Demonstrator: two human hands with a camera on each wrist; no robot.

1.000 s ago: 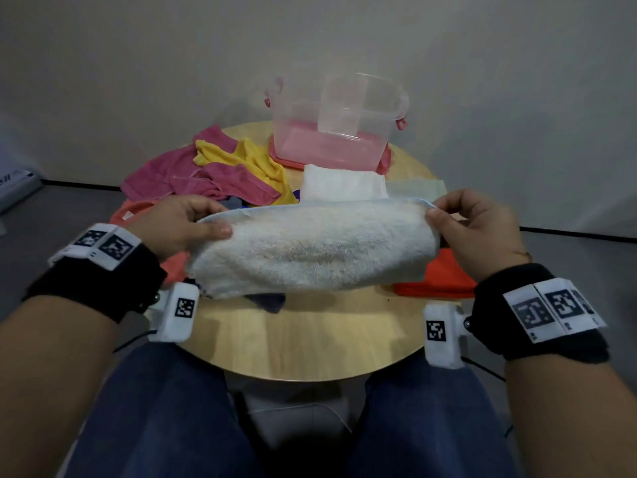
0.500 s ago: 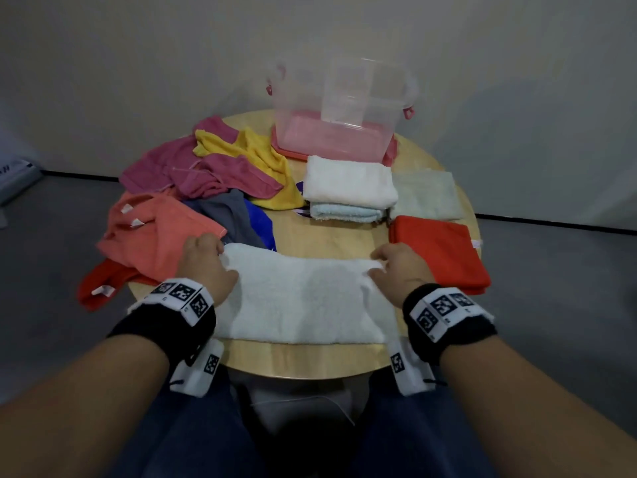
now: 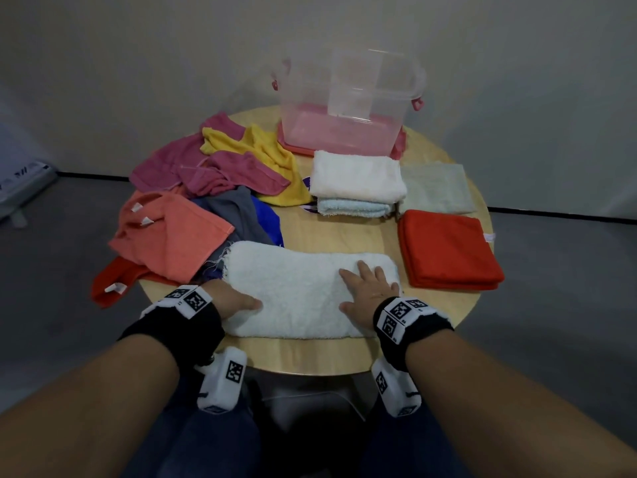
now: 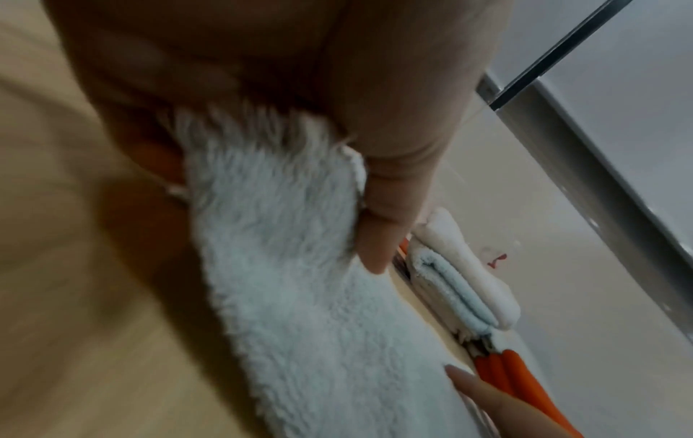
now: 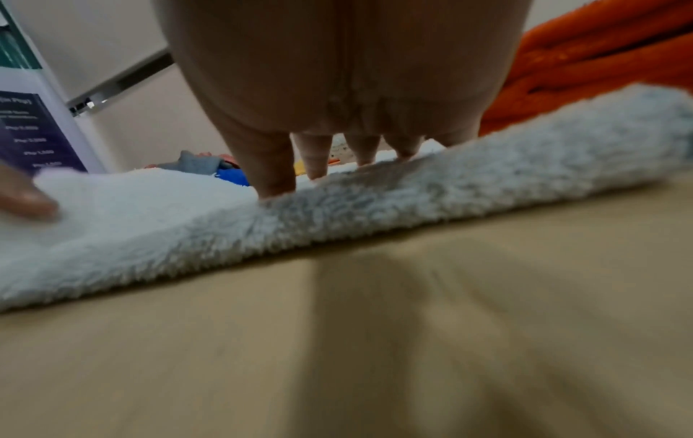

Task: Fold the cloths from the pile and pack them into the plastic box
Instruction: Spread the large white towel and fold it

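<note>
Towel (image 3: 303, 291), white and fluffy, folded into a long band, lying flat on the near part of the round wooden desk (image 3: 310, 357). Right hand (image 3: 367, 293) spread flat on the band's right end, fingers straight and pressing into the pile, as seen from the right wrist (image 5: 274, 166). Left hand (image 3: 234, 300) at the band's left end, thumb lying across the top; from the left wrist, thumb (image 4: 386, 207) laid along the towel's edge, fingers underneath out of sight, so cannot tell whether pinching or only resting. Hands well apart, one at each end.

Plastic box (image 3: 348, 105), clear with a pink bottom and pink clips, at the far edge of the desk, no lid on. Just in front of the box, folded white cloth (image 3: 356, 175) stacked on a folded pale blue cloth (image 3: 351, 208); beside these on the right, a folded pale grey-green cloth (image 3: 436, 188). Nearer on the right, folded red cloth (image 3: 448, 253), just beside the towel's right end.

Pile (image 3: 206, 188) of unfolded cloths on the left half of the desk: magenta, yellow (image 3: 272, 157), salmon (image 3: 169, 236), grey, blue, and a red one hanging over the desk edge.
</note>
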